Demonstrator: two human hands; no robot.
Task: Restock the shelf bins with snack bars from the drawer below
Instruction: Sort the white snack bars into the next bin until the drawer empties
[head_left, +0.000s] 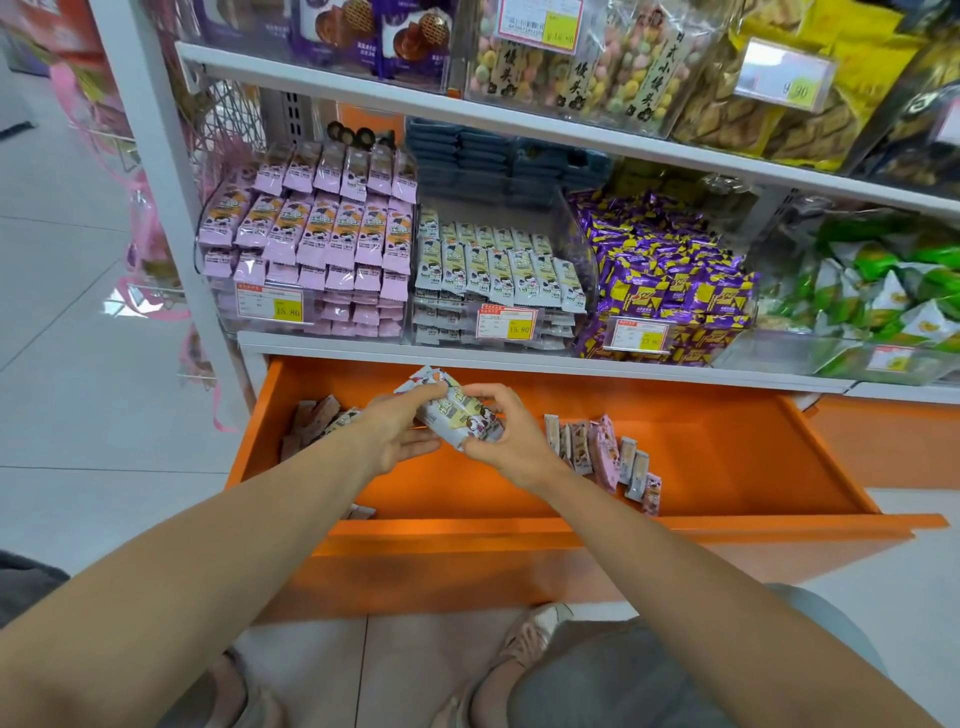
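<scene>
Both hands, left hand (402, 431) and right hand (506, 441), are gripping a bundle of pale, cartoon-printed snack bars (457, 410) with curled fingers over the orange drawer (727, 447).

Both hands meet over the open orange drawer (727, 457), frame centre. Left hand (400, 431) grips bundle of pale snack bars (460, 413) from 9 o'clock, thumb on top, fingers beneath. Right hand (506, 441) curls round its 3 o'clock end. Loose bars (602, 452) lie in the drawer at 3 o'clock of the hands, a few more bars (317, 421) at 9 o'clock. On the shelf above: pink-bar bin (311, 234) at 11 o'clock, pale-bar bin (498, 275) at 12, purple-packet bin (670, 280) at 1. Shoe (535, 634) at 6 o'clock.
</scene>
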